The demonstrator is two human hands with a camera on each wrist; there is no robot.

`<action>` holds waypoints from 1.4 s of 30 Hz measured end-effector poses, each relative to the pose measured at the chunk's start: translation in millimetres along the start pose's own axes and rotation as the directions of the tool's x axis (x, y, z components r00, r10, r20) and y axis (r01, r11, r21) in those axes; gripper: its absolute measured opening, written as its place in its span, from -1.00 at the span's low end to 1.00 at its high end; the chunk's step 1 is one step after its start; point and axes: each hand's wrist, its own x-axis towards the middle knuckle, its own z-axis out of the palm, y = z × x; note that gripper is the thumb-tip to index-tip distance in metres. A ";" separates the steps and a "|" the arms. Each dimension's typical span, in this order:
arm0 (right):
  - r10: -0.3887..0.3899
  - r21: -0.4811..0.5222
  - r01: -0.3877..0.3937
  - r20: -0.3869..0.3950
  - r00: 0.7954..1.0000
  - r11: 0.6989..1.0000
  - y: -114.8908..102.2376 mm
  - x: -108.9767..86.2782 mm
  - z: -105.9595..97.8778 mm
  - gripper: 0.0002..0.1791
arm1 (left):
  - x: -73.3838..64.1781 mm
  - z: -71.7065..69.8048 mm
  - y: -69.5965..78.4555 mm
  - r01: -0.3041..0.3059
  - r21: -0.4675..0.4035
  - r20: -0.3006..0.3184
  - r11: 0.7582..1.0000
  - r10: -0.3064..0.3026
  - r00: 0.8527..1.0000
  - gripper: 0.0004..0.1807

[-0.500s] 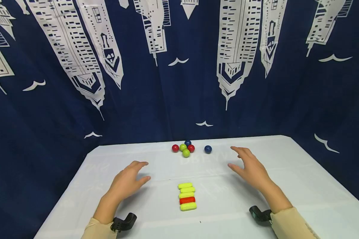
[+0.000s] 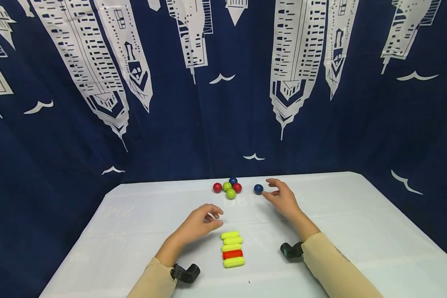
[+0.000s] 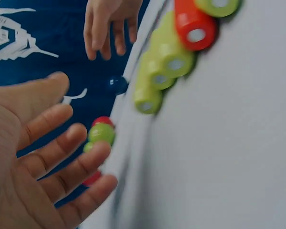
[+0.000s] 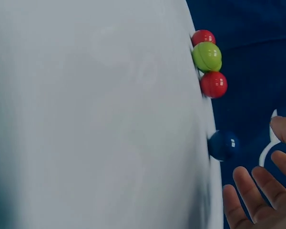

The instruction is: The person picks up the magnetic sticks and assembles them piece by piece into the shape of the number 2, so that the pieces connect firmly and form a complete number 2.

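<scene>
My right hand (image 2: 284, 203) reaches over the far side of the table, with thumb and fingers parted right beside a lone blue ball (image 2: 258, 189). In the right wrist view that glossy ball (image 4: 223, 145) sits just ahead of the spread fingers (image 4: 250, 191). My left hand (image 2: 198, 225) hovers behind and left of a row of short rods, its fingers loosely bent around nothing. One red rod (image 2: 232, 254) lies among several yellow-green rods (image 2: 231, 247). Their ends show grey discs in the left wrist view, such as on one yellow-green rod (image 3: 148, 100).
Left of the lone ball, a cluster holds two red balls, two green balls and a blue ball (image 2: 233, 181). A white cloth covers the table (image 2: 134, 248). Behind its far edge hangs a dark blue curtain (image 2: 208, 136) with white building prints.
My right hand has moved left and slightly forward to the lone blue ball. The left hand has moved right, closer to the rods. Balls and rods stay in place.
</scene>
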 end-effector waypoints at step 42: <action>0.112 -0.051 -0.113 -0.037 0.993 0.992 16.0 26.1 42.1 -0.56 | 1.3 27.7 -19.8 -0.004 0.121 -0.002 0.993 0.004 1.000 -0.83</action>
